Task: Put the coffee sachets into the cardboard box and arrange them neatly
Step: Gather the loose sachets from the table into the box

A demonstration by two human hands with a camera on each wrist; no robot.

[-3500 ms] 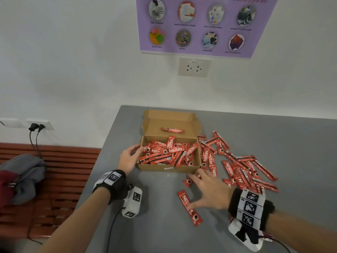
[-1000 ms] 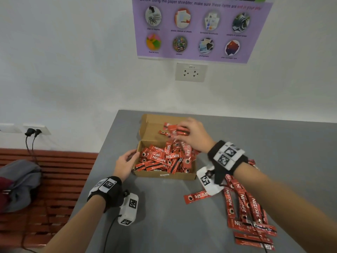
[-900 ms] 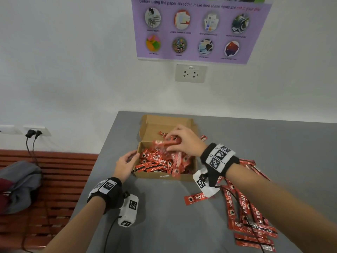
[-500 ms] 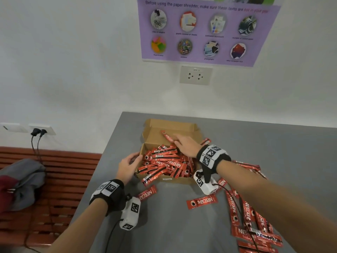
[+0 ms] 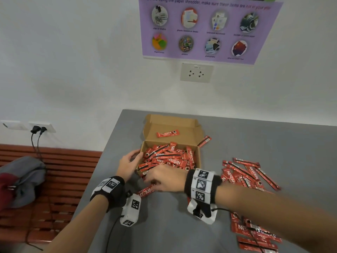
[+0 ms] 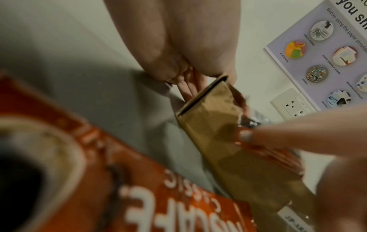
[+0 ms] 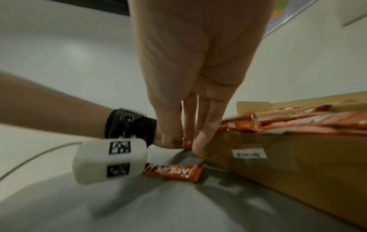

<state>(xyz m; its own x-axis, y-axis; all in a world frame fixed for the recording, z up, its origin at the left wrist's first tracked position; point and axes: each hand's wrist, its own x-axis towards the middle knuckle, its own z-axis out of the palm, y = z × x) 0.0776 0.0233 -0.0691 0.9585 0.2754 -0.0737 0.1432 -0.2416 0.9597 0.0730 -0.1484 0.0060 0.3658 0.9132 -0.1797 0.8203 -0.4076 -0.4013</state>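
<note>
Head view: the cardboard box point(image 5: 197, 162) sits open mid-table point(image 5: 273, 139), heaped with red sachets point(image 5: 169, 157) lying crosswise. The left hand point(image 5: 127, 164) cups its 9 o'clock wall. The right hand point(image 5: 164, 179), half a second ago at the lid, now reaches the fallen sachet point(image 5: 145, 191) at 7 o'clock. Loose sachets point(image 5: 242, 172) spread at 3 o'clock.

Left wrist view: fingers point(image 6: 188, 87) press the box corner.

Right wrist view: narrow fingertips point(image 7: 200, 141) pinch something red; which sachet, I cannot tell.

Head looks down; wrists close on box point(image 5: 169, 179).
</note>
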